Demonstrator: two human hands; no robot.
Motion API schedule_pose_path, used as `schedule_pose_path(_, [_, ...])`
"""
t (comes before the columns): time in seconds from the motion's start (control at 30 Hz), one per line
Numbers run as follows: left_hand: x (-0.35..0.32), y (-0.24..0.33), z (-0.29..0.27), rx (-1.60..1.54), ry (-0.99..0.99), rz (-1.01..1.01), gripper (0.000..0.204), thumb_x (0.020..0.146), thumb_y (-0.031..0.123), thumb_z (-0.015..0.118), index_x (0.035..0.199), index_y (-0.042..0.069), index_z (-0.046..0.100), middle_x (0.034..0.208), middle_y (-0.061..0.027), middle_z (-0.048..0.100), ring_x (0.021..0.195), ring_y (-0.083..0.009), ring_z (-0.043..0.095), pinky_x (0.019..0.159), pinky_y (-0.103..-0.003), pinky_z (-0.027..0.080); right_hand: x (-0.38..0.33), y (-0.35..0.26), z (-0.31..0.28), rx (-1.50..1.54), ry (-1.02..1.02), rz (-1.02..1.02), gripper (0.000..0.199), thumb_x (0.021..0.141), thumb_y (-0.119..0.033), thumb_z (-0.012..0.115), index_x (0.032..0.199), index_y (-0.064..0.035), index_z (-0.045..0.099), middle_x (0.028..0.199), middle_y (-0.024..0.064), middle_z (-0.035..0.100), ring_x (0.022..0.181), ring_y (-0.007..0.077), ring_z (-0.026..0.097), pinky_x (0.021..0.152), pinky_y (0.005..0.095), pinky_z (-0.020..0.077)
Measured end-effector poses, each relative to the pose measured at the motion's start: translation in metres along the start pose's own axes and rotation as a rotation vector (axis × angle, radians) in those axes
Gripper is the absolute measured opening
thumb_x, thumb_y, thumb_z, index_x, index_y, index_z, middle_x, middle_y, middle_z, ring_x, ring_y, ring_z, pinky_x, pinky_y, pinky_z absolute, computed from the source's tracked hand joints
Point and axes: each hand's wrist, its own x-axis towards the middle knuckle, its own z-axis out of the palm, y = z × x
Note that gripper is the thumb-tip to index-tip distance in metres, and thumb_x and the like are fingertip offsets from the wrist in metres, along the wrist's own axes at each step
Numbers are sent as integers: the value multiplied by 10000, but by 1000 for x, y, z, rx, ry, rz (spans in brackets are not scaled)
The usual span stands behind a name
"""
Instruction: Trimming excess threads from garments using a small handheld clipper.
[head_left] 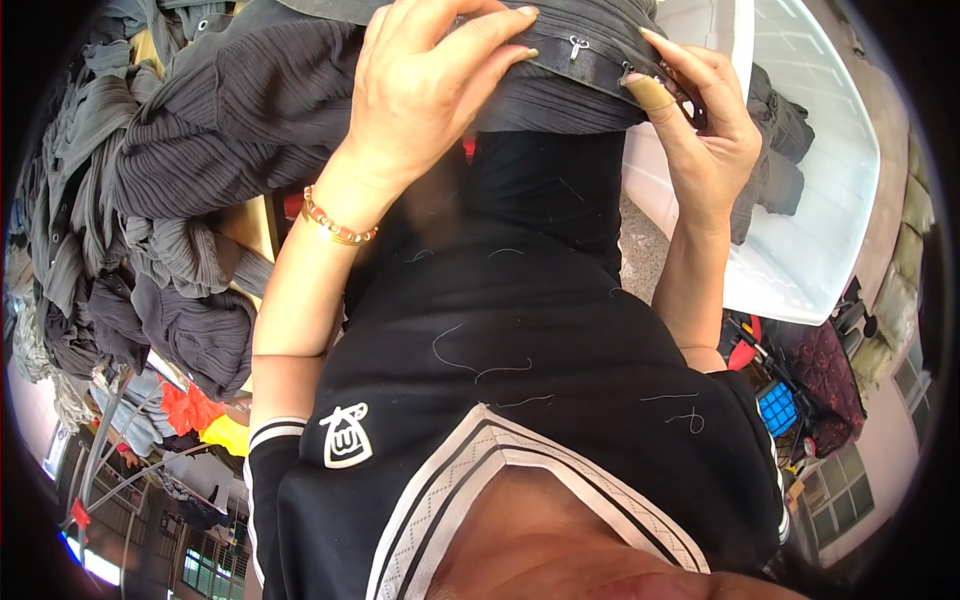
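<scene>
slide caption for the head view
Left hand and right hand at a dark ribbed garment with a metal fastener, white bin at right.

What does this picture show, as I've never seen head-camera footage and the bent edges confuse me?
There is no machine here, just a person's bare hands. One wide fisheye camera on the head looks down, which bends straight edges; picture left is the person's left. The left hand, below which a bracelet circles the wrist, and the right hand are both at a dark grey garment. Between them, a metal fastener sits on its dark band; how firmly either hand grips is hard to tell. More grey clothes are heaped at the left, and a white bin at the right has dark clothing in it.
</scene>
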Motion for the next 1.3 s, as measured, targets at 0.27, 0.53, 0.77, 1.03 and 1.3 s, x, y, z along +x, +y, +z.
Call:
schedule_pose_path(0.27, [51, 32, -19, 469, -659, -62, 197, 738, 52, 786, 917, 61, 704, 916, -54, 633, 815, -235, 605, 734, -341, 444, 5, -6, -3, -137, -86, -36, 372, 773, -42, 821, 1137, -51, 747, 948, 8, 631, 774, 77, 533, 676, 196, 426])
schedule_pose_path(0.53, [64, 48, -19, 488, -699, -161, 150, 759, 68, 774, 880, 60, 686, 879, -59, 621, 817, -240, 597, 734, -353, 434, 12, -11, 0, -153, -149, -162, 377, 757, -12, 815, 1125, -62, 754, 960, 20, 625, 766, 79, 533, 641, 202, 428])
schedule_pose_path(0.77, [34, 41, -21, 253, -546, -319, 122, 834, 6, 739, 936, 29, 676, 987, -90, 665, 850, -216, 641, 769, -299, 513, 13, -15, 3, -133, -183, -166, 382, 753, 15, 804, 1123, -65, 756, 945, 17, 614, 752, 69, 528, 604, 192, 424])
schedule_pose_path(1.03, [32, 49, -19, 240, -523, -421, 97, 863, 8, 721, 950, 20, 677, 998, -86, 652, 880, -184, 636, 774, -284, 517, 16, -16, 3, -216, -204, -264, 357, 752, 22, 796, 1096, -63, 762, 883, 18, 614, 708, 75, 531, 585, 202, 413])
schedule_pose_path(1.3, [7, 38, -29, -330, -172, -943, 95, 967, 41, 632, 1048, -7, 647, 1093, -70, 650, 1007, -118, 605, 912, -255, 478, 19, -22, -3, -209, -202, -153, 327, 781, 8, 791, 1102, -43, 755, 896, 5, 620, 734, 64, 541, 592, 193, 401])
